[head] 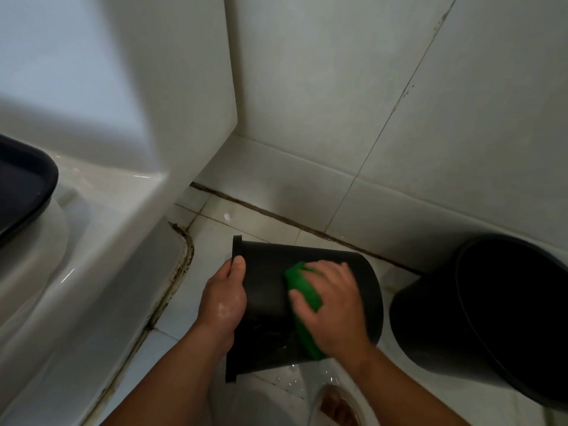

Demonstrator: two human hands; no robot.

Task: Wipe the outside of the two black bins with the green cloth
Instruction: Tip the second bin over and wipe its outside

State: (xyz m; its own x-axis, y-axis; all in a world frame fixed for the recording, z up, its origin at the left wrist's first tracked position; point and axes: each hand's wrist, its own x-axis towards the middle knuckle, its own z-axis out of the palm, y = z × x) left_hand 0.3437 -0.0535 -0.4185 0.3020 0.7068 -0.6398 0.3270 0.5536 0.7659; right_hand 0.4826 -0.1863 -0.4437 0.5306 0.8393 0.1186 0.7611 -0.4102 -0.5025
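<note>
left hand (224,298) grips tipped black bin (267,290) at its rim; right hand (335,305) flat, pressing green cloth (302,305) on its wall. Bin looks light, thin, wet-slick: rim's the hold.

There are two black bins on the floor: a tipped bin (270,302) near the floor's middle and an upright bin (445,327) toward its right edge, beside the wall. There is one green cloth (302,290), lying on the tipped bin's side. Two hands are in view, one left hand (222,299) and one right hand (332,302). One white toilet (92,241) runs along the floor's left edge, with one dark seat (21,186). One foot in a pale slipper (336,407) shows at the floor's near edge.
</note>
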